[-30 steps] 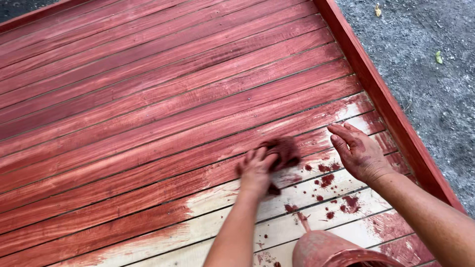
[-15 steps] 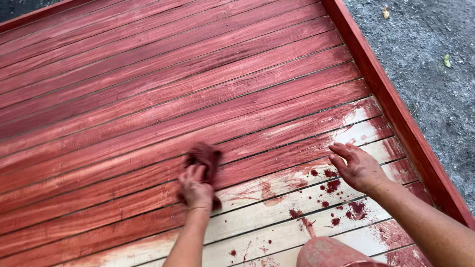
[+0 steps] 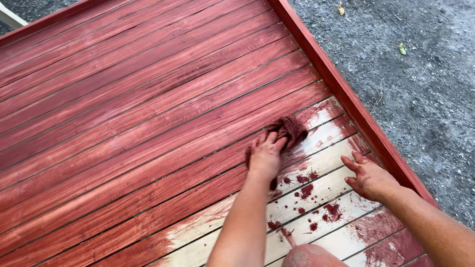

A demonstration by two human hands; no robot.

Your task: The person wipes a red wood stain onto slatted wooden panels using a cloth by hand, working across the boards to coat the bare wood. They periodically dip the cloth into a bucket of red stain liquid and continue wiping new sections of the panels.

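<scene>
Nearest the camera, at the bottom edge, a rounded stain-smeared shape shows, too cropped to identify. Just beyond it lie the pale unstained boards, spattered with dark red drips and streaked at the corner. The right hand rests on these bare boards close to the raised red side rail, fingers spread flat and slightly curled, holding nothing; it seems to serve as a prop for the body. A little farther out, the left hand presses a bunched, stain-soaked rag against the deck right where red meets bare wood. The fingers are bent over the near edge of the rag, clamping it down against the plank, so most of the cloth bulges out ahead of the fingertips, toward the rail, while a darker scrap shows under the heel of the palm. By my reading, the step in hand is rubbing stain into the last untreated patch; the next stroke would call for firm, even pressure along the grain, drawing the rag across the pale boards and the drips so they blend instead of drying as spots. Beyond the hands, the stained red planks run evenly coloured to the far edge, with grey gravel outside the rail.
</scene>
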